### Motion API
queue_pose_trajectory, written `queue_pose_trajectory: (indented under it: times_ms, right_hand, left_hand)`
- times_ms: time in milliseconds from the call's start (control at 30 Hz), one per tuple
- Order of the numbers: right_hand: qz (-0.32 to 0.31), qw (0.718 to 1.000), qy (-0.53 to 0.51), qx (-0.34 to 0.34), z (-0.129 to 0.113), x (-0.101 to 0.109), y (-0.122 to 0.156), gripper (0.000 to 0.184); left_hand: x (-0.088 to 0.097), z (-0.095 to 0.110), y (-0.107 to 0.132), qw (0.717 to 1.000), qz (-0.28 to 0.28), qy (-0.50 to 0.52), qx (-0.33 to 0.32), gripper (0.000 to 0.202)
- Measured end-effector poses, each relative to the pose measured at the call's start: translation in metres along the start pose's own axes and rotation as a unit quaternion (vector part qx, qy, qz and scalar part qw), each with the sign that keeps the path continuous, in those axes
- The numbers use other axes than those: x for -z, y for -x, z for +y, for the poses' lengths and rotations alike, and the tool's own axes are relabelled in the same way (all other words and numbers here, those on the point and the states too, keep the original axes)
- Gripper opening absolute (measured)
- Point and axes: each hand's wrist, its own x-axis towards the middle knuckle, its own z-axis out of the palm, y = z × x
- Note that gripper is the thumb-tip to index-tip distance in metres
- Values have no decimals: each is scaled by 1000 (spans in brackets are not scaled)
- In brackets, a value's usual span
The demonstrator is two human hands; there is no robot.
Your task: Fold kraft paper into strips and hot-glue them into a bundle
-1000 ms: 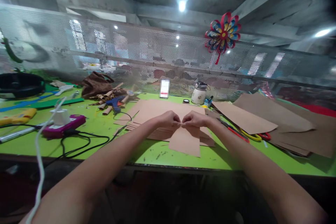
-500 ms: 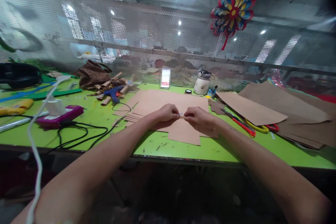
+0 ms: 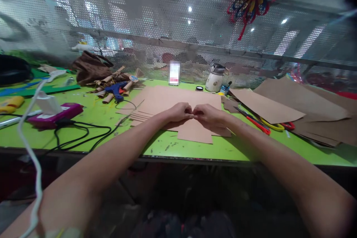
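Observation:
My left hand [image 3: 180,111] and my right hand [image 3: 205,113] meet fingertip to fingertip over the brown paper, both closed in a pinch. Between them they grip the far end of a small brown paper sheet [image 3: 195,135], whose near end spreads toward the table's front edge. The pinched part is mostly covered by my fingers. Beneath lies a larger brown paper sheet [image 3: 164,96], with several cut paper strips [image 3: 142,115] fanned out at its left.
A purple power strip [image 3: 55,115] with black cables and a blue glue gun [image 3: 114,89] are at left, beside paper rolls. Red-handled scissors [image 3: 258,124] and stacked brown paper [image 3: 306,100] lie at right. A white flask [image 3: 215,78] and a phone [image 3: 174,72] stand behind.
My hands have come closer together, and the small bluish bit seen between the fingertips no longer shows. The whole scene sits higher in view as the head tilts down.

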Motion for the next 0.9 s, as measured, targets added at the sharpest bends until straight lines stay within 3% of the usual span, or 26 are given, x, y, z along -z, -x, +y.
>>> queue_pose_trajectory:
  times_ms: [167, 600, 900]
  right_hand:
    - [30, 999, 9, 7, -3, -3, 6, 16]
    - [9, 995, 97, 19, -10, 0, 10, 10]
    - [24, 997, 61, -28, 2, -1, 19, 10]
  left_hand:
    - [1, 3, 0, 1000, 3, -31, -6, 18]
    - [6, 10, -2, 988, -9, -130, -85, 13]
    - [9, 13, 4, 988, -30, -142, -51, 15]
